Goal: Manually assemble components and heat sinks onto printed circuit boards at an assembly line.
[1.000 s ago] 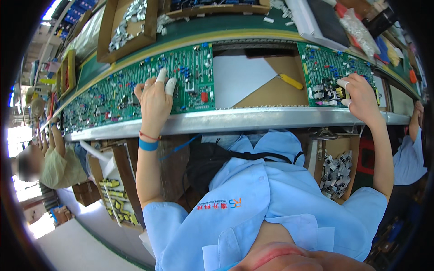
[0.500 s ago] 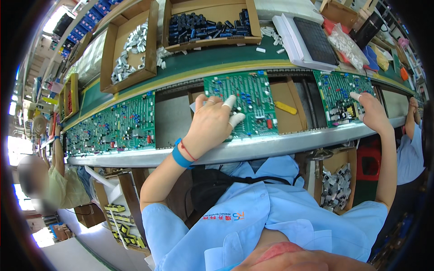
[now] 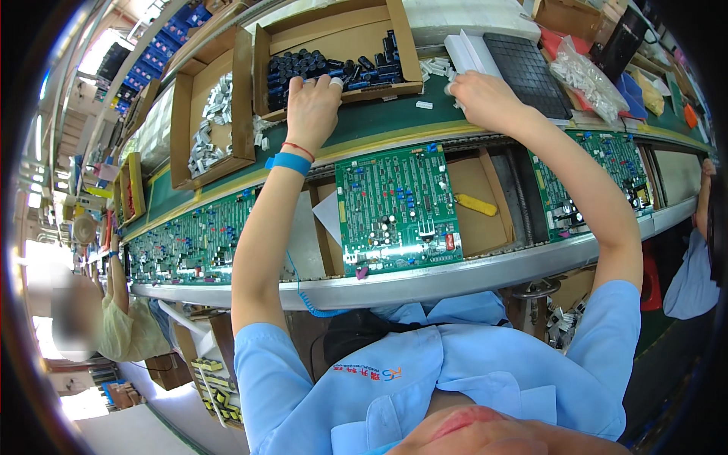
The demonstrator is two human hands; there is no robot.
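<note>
Head view: left hand [image 3: 312,106] is dipping curled fingers into the cardboard box [image 3: 334,34] for black parts [image 3: 318,70]; right hand [image 3: 485,98] is pinching small white pieces [image 3: 436,67] beside the dark tray [image 3: 527,64].

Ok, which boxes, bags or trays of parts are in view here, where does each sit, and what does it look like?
Cardboard box: behind the conveyor, open, brown; black cylindrical parts inside, left hand at its front edge.
Second cardboard box: to its left, open, brown, holding small silvery parts.
Black tray: right of the right hand, flat, gridded.
Clear plastic bags: right of the tray, crumpled.
</note>
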